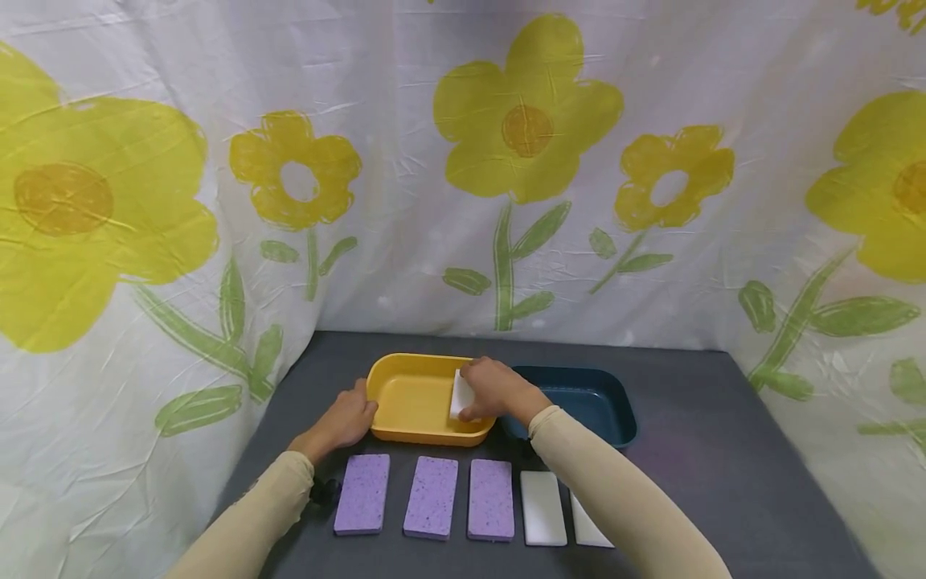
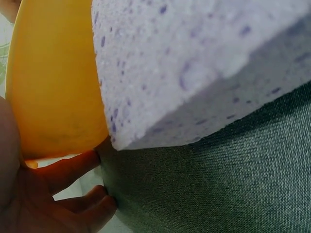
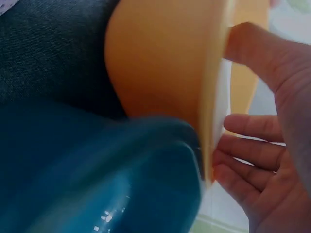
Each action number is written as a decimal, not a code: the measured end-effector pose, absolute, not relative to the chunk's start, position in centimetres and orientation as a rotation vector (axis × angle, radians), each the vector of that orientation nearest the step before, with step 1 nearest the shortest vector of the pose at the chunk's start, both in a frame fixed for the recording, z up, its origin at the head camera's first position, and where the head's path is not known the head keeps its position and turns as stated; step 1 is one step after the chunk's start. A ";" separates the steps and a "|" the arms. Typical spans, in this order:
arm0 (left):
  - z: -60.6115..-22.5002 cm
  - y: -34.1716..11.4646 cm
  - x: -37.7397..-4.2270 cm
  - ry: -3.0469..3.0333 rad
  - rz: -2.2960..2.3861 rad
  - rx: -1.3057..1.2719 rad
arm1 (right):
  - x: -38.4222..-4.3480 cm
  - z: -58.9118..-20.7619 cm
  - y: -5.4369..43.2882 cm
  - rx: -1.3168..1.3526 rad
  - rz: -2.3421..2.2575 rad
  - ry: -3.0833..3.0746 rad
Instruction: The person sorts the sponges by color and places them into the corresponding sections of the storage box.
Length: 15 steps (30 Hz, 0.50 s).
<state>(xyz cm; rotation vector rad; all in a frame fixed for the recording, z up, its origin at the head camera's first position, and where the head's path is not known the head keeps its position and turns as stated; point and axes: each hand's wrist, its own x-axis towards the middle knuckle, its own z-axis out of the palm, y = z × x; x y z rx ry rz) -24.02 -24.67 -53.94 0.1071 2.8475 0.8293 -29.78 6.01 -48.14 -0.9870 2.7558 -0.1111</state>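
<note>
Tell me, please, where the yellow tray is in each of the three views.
Head: the yellow tray sits centre, between both hands, left of the blue tray.
Left wrist: it fills the upper left, behind a purple sponge.
Right wrist: top centre, above the blue tray.
Shared landmark: the dark grey table.

A table [image 1: 723, 450] covered in dark grey cloth is seen before a flowered curtain. Resting on it: a yellow tray [image 1: 412, 402], touched on its right by a dark blue tray [image 1: 600, 402]. Nearer the front edge, three purple sponges [image 1: 430, 496] and two white sponges [image 1: 542, 508] are laid side by side in one row.
</note>
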 end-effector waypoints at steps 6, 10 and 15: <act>-53.9 -24.6 -23.7 2.837 0.842 0.103 | -29.5 -49.0 5.2 -0.960 -0.045 2.749; -53.9 -24.5 -23.7 2.844 0.841 0.106 | -29.3 -50.0 4.8 -0.966 0.068 2.768; -53.7 -24.5 -23.7 2.852 0.834 0.110 | -29.1 -50.2 4.5 -0.944 0.102 2.778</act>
